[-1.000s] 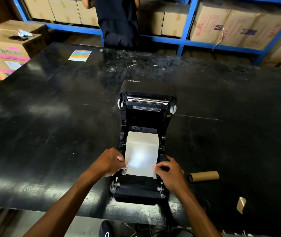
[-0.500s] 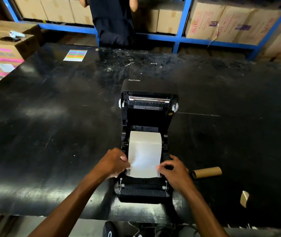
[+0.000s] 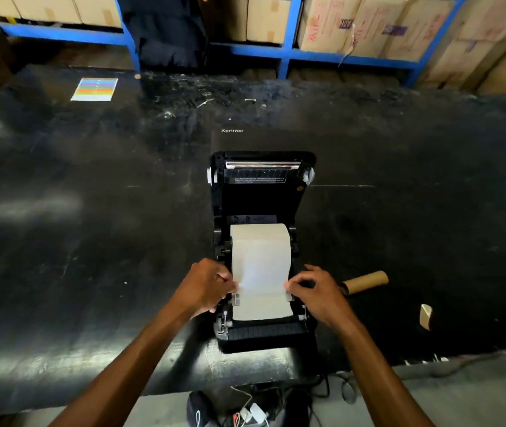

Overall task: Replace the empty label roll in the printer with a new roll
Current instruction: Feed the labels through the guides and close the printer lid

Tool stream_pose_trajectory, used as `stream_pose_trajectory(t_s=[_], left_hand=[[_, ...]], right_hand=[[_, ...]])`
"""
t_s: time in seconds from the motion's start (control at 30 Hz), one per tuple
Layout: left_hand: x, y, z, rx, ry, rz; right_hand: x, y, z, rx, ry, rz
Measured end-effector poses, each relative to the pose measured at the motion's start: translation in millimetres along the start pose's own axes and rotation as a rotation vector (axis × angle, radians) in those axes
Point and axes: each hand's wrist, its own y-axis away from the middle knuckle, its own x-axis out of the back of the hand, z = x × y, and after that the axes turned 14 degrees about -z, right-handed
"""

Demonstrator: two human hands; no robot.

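A black label printer (image 3: 262,337) stands near the table's front edge with its lid (image 3: 262,186) swung open and back. A new white label roll (image 3: 259,241) sits in its bay, and its loose strip (image 3: 261,291) runs forward over the front feed slot. My left hand (image 3: 207,285) pinches the strip's left edge by the left paper guide. My right hand (image 3: 313,291) pinches the right edge by the right guide. The empty brown cardboard core (image 3: 365,282) lies on the table just right of the printer.
The black table (image 3: 91,229) also bears a rainbow-striped sheet (image 3: 94,89) at the far left and a small tan piece (image 3: 425,315) at the right. A person in dark clothing (image 3: 165,32) stands behind it, before blue shelves of cardboard boxes (image 3: 365,23). Cables and chargers (image 3: 251,411) lie below the front edge.
The label strip has been drawn further forward over the front of the printer. Both hands stay at its edges, and the camera view has tilted down a little.
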Motion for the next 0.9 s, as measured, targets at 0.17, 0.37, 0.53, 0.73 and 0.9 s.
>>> stream_pose_trajectory(t_s=[0.17,0.37,0.53,0.73,0.9], left_hand=[[-3.9,-1.9,-1.6,0.052,-0.024,0.004],[-12.0,-5.0,7.4,0.175,0.02,0.058],[-17.6,-1.9,11.0,0.215,-0.006,0.107],[-33.0,11.4,8.9,0.087,-0.053,0.361],[-66.1,48.1,1.3,-0.248,-0.216,0.393]], right_hand=[[-1.6,13.3,-8.0,0.1,-0.034,0.172],[-4.8,47.0,13.7,0.313,0.092,0.015],[-8.6,43.1,26.4,0.393,0.246,-0.013],[-11.4,33.1,30.7,0.439,0.271,0.034],[-16.8,36.6,29.6,0.522,0.292,0.086]])
